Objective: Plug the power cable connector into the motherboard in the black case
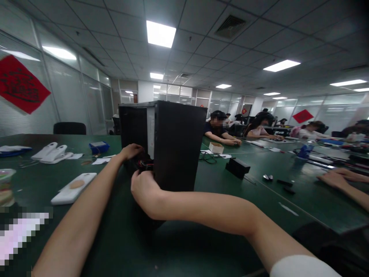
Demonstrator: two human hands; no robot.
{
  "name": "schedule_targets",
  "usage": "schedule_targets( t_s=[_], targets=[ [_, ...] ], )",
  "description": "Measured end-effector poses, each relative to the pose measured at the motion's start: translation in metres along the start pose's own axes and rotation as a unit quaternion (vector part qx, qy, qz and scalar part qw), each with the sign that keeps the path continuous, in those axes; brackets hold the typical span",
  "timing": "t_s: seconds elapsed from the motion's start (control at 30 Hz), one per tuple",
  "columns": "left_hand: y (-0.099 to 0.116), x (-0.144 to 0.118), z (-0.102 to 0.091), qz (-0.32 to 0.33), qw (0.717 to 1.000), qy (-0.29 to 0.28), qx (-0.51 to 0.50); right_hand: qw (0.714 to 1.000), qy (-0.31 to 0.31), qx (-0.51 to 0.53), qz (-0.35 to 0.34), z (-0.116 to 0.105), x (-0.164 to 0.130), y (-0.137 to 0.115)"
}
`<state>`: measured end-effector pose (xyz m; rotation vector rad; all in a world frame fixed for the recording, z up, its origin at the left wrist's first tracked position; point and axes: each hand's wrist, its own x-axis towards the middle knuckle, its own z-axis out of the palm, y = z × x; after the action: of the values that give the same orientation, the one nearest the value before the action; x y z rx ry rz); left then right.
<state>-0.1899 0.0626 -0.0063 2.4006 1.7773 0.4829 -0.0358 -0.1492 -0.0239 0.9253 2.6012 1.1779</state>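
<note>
A black computer case (178, 146) stands upright on the green table, its open side facing left. My left hand (132, 151) reaches into that opening, fingers bent, their tips hidden in the dark interior. Just below it, my right hand (146, 189) is bent round the case's near edge with its fingers curled and their tips out of sight. Thin red and dark cables (145, 164) show between the two hands. Both hands look closed, but what they grip is hidden.
Left on the table (109, 231) lie a white box-shaped item (73, 188), white straps (52, 152) and a blue object (98, 147). Right of the case are a black block (238, 168), a small carton (216, 147) and black pieces (285, 182). Another person's hands (336, 177) rest far right; several people sit behind.
</note>
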Motion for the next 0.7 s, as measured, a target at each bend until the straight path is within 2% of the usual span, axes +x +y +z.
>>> schedule_targets(
  t_s=[0.13,0.23,0.33,0.5,0.7],
  targets=[
    [0.010,0.014,0.013,0.008,0.999,-0.026,0.030,0.994,-0.022,0.071,0.077,0.024,-0.049,0.044],
    [0.030,0.013,0.024,-0.009,0.998,-0.011,0.053,0.985,-0.055,0.102,0.129,0.053,-0.076,0.076],
    [0.056,0.005,0.032,-0.006,0.996,-0.005,0.083,0.979,-0.053,0.084,0.179,0.085,-0.098,0.103],
    [0.090,-0.014,0.036,0.046,0.990,-0.047,0.122,0.986,-0.027,0.052,0.154,0.133,-0.130,0.138],
    [0.116,-0.031,0.043,0.137,0.977,-0.050,0.157,0.990,-0.003,0.041,0.138,0.176,-0.157,0.176]
  ],
)
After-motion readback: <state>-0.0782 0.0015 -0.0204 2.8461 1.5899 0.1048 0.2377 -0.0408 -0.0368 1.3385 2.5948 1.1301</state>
